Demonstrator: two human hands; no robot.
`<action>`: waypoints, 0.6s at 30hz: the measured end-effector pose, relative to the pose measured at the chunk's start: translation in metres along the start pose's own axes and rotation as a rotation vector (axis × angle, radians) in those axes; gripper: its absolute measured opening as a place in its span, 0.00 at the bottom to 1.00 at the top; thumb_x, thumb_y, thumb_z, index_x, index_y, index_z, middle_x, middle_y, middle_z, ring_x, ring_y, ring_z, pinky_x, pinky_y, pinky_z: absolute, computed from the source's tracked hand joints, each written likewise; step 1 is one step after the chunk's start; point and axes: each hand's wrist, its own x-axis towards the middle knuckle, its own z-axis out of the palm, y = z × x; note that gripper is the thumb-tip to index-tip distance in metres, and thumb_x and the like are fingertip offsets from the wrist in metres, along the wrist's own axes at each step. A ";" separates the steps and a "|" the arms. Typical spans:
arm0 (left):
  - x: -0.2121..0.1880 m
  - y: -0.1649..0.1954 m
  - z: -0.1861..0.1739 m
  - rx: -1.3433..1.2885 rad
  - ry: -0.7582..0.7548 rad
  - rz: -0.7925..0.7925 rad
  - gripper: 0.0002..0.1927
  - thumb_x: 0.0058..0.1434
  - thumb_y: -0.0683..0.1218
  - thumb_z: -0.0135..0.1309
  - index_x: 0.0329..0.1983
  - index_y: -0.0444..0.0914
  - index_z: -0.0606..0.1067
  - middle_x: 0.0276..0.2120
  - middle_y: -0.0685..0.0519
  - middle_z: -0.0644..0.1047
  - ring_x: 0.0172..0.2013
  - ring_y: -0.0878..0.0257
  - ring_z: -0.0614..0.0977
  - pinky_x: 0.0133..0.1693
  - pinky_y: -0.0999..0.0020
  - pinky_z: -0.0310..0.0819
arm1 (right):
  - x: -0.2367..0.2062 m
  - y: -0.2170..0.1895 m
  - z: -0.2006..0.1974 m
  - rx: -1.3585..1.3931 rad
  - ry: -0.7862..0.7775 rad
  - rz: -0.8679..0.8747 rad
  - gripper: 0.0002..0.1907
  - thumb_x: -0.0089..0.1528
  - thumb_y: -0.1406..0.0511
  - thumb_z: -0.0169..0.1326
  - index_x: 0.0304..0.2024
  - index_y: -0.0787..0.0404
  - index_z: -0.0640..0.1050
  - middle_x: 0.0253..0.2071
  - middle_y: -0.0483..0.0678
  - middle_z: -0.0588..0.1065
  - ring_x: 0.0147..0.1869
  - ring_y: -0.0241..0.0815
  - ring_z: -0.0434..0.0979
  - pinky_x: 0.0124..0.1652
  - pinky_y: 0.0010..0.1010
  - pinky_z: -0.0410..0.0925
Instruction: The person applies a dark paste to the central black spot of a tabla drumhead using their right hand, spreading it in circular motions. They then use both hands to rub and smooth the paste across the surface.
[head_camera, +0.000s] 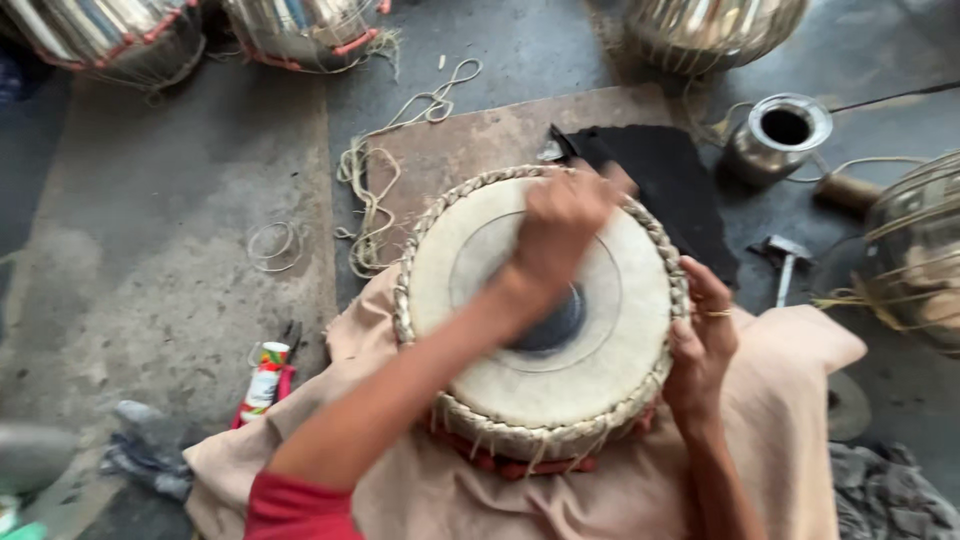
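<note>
Here, one drum (540, 310), left hand (560, 235) clenched above its skin; right hand (703, 340) gripping rim.

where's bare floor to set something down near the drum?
Free: grey floor left of the drum, between cord coil and tube. Crowded: right side, with metal cup, hammer, black sheet, laced shells.

The left hand (562, 225) is motion-blurred, its fingers and any grip unreadable; its arm hides part of the drumhead's dark centre patch (556, 325). Metal drum shells (300, 30) are cropped by the top edge
</note>
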 end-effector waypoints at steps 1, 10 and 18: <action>0.011 -0.013 0.016 0.047 0.010 -0.031 0.04 0.67 0.49 0.53 0.37 0.47 0.74 0.26 0.57 0.72 0.29 0.61 0.77 0.28 0.63 0.68 | 0.001 0.000 0.000 -0.017 -0.006 0.001 0.34 0.67 0.53 0.50 0.69 0.68 0.65 0.63 0.53 0.70 0.67 0.42 0.69 0.68 0.34 0.62; -0.056 0.039 -0.067 -0.155 -0.110 0.133 0.03 0.65 0.46 0.53 0.34 0.47 0.74 0.26 0.57 0.71 0.29 0.61 0.76 0.31 0.63 0.68 | 0.003 -0.002 0.003 0.015 -0.012 -0.050 0.35 0.67 0.53 0.49 0.69 0.69 0.65 0.65 0.53 0.69 0.69 0.43 0.68 0.70 0.34 0.61; 0.004 -0.040 0.013 0.058 -0.096 -0.184 0.07 0.60 0.44 0.53 0.41 0.46 0.75 0.31 0.54 0.76 0.33 0.57 0.78 0.33 0.61 0.72 | 0.004 -0.009 0.002 -0.057 -0.015 0.002 0.33 0.68 0.55 0.49 0.68 0.70 0.64 0.64 0.55 0.70 0.68 0.44 0.69 0.69 0.35 0.62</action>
